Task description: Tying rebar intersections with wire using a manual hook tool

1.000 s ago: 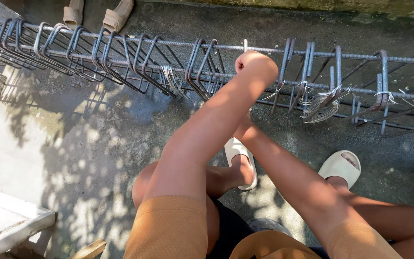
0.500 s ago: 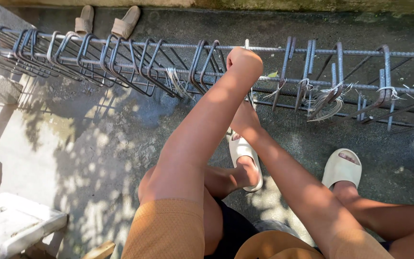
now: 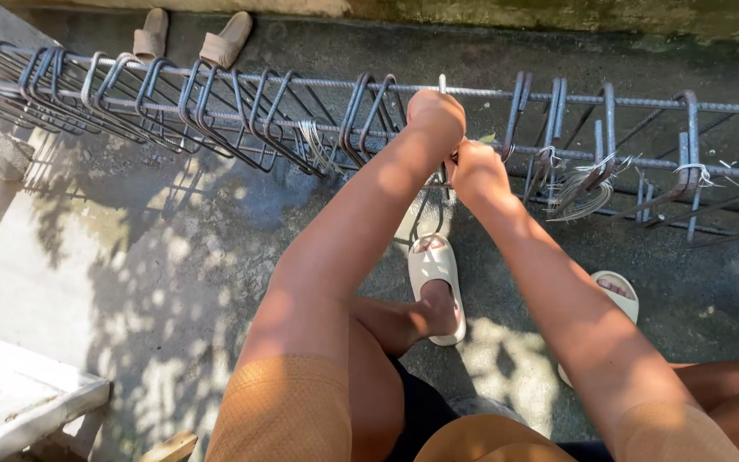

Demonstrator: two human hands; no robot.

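Two bare arms reach up from the bottom of the frame, over bent knees and orange sleeves. At lower left sits a white tray on the concrete floor, which is dappled with sun and shade. Just below centre, a foot in a white sandal rests on the floor; a second sandal shows to its right, partly behind the right forearm.

Higher up, near the centre of the frame, both hands meet at the cage, a long frame of steel bars and bent stirrups that runs across the whole upper part of the frame. The left hand has its grip closed into a fist around an upright bar at the top rail. The right hand sits just below and right of it, its grip pressed together on something thin at the lower bar; what it pinches cannot be told. Loose wire hangs in a bundle on the cage just right of the hands.

At upper left, beyond the cage, lie tan slippers.
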